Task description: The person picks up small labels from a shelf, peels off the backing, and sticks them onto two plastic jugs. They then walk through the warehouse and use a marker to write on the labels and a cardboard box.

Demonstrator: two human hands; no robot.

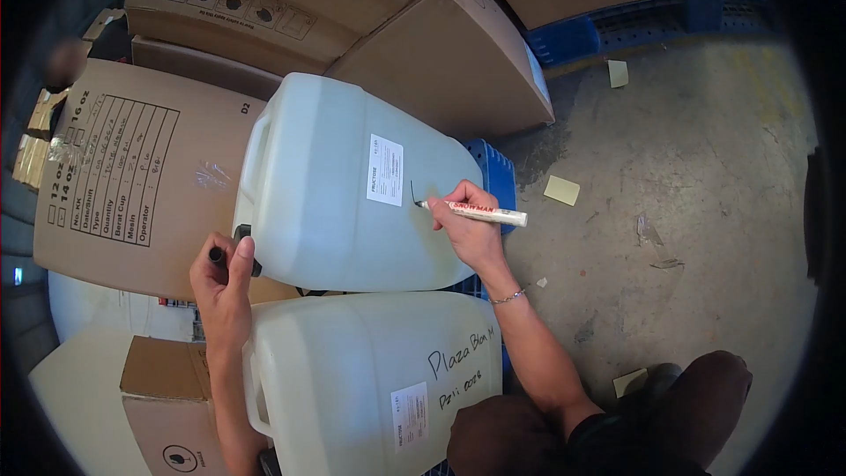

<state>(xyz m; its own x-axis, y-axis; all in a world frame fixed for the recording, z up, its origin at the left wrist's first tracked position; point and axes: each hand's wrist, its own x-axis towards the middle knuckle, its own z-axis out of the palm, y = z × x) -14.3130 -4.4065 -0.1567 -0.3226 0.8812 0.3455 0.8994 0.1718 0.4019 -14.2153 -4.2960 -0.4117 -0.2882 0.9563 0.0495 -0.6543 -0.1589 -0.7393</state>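
Concrete floor point(608, 300) is spreading along the right side, with yellow paper slips point(561, 190) lying on it, while cardboard boxes point(150, 150) are standing at the left and top. Two whitish plastic cans are lying side by side, with a blue pallet point(498, 185) showing at their edge. The right hand point(471, 234) is gripping a white marker point(485, 212), whose tip is touching the upper can point(335, 176) at a short dark stroke point(413, 192), just beside a white label point(385, 169). The left hand point(225, 286) is holding a small black cap point(217, 255) in curled fingers, its thumb resting by the can's black lid point(256, 264). Below, the lower can point(335, 370) is bearing black handwriting point(460, 361) and its own label point(409, 419). A thin bracelet point(508, 297) is circling the right wrist.
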